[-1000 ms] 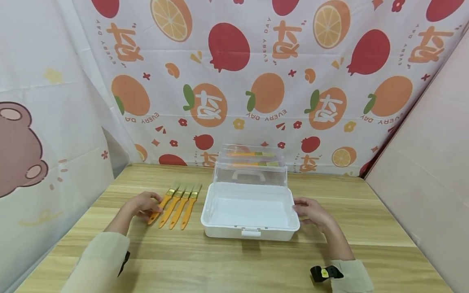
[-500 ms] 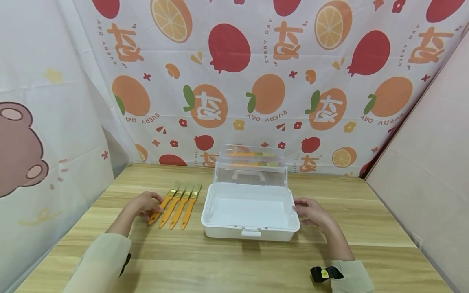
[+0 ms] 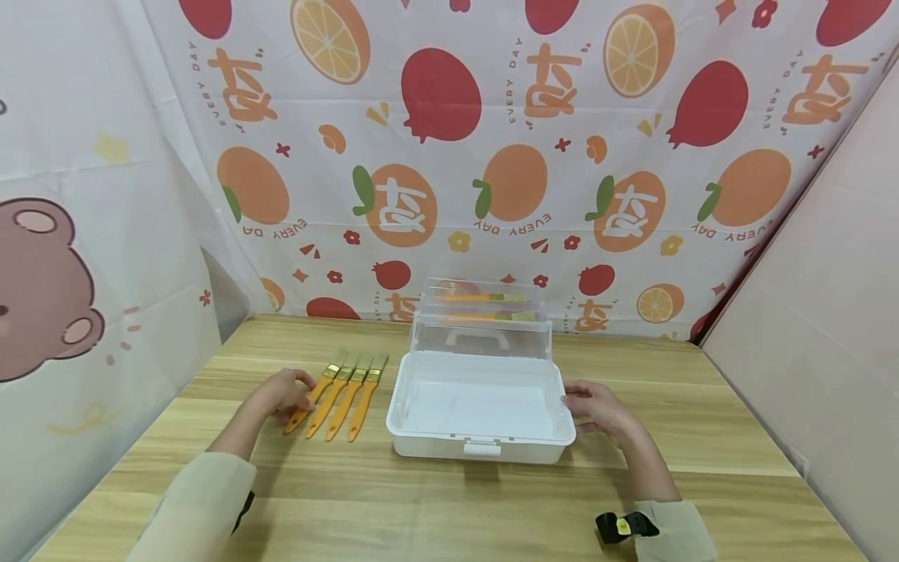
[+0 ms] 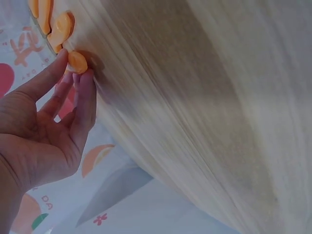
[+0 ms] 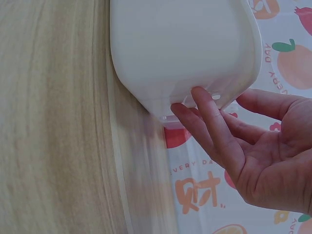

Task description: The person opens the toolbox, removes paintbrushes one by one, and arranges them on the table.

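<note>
Four orange-handled brushes [image 3: 345,408] lie side by side on the desk [image 3: 449,515], bristle ends toward the backdrop [image 3: 442,199], left of the white box [image 3: 481,452]. The left hand [image 3: 281,393] is narrowed, pinching the handle of the leftmost brush [image 3: 321,386] between thumb and fingers. The right hand [image 3: 597,407] is loosely extended, its fingertips touching the outer right wall of the white box; it does not enclose the wall. The clear upper section [image 3: 430,337] stands raised at the rear of the box, with two further orange-handled brushes visible in it.
</note>
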Motion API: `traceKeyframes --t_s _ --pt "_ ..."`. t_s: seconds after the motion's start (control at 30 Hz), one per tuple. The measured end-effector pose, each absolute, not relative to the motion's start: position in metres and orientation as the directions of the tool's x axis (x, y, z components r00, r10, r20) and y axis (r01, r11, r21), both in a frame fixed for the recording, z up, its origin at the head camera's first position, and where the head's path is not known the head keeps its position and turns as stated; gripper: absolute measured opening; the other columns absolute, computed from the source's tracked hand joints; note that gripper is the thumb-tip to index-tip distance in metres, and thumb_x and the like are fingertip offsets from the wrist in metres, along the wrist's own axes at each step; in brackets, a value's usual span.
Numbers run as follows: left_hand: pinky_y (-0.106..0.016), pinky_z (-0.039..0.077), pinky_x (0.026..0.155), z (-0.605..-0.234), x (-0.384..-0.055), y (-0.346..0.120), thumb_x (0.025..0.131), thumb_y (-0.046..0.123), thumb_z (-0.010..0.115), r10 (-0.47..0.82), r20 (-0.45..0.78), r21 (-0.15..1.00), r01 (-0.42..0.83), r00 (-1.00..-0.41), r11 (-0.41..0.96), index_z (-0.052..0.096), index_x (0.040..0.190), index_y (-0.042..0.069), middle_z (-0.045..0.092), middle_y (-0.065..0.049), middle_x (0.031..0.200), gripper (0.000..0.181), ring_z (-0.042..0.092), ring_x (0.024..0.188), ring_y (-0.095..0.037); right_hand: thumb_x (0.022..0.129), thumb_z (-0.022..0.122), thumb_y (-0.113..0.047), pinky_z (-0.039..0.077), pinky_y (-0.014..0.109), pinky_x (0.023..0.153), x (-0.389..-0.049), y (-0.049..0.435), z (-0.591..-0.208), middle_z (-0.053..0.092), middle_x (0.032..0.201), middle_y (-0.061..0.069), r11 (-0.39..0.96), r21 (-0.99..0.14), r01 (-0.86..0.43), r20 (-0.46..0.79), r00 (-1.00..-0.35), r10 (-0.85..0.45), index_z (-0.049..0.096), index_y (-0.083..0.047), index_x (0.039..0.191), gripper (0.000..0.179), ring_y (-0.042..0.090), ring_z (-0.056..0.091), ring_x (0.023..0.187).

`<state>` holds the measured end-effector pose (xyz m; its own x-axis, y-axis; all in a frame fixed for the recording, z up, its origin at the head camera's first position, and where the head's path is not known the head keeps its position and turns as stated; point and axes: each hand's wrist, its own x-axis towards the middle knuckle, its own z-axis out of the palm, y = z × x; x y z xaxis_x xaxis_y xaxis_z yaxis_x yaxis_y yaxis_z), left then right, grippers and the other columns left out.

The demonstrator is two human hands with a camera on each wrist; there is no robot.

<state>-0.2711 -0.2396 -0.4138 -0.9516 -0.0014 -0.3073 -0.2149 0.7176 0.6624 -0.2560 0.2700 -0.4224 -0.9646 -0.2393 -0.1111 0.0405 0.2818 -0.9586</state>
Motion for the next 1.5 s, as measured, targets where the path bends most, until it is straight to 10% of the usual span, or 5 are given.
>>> traceKeyframes --t_s 1.5 --pt "-0.034 0.051 0.056 -0.404 -0.273 -0.225 0.082 0.000 0.060 0.029 -0.221 0.603 -0.113 -0.975 0.790 0.046 0.111 -0.012 0.054 -0.013 0.074 0.034 0.051 0.057 -0.017 0.092 0.052 -0.011 0.051 0.040 0.070 -0.255 0.272 -0.423 0.057 0.111 0.017 0.297 -0.953 0.063 -0.131 -0.968 -0.216 0.043 0.010 0.128 0.043 0.023 0.058 0.092"
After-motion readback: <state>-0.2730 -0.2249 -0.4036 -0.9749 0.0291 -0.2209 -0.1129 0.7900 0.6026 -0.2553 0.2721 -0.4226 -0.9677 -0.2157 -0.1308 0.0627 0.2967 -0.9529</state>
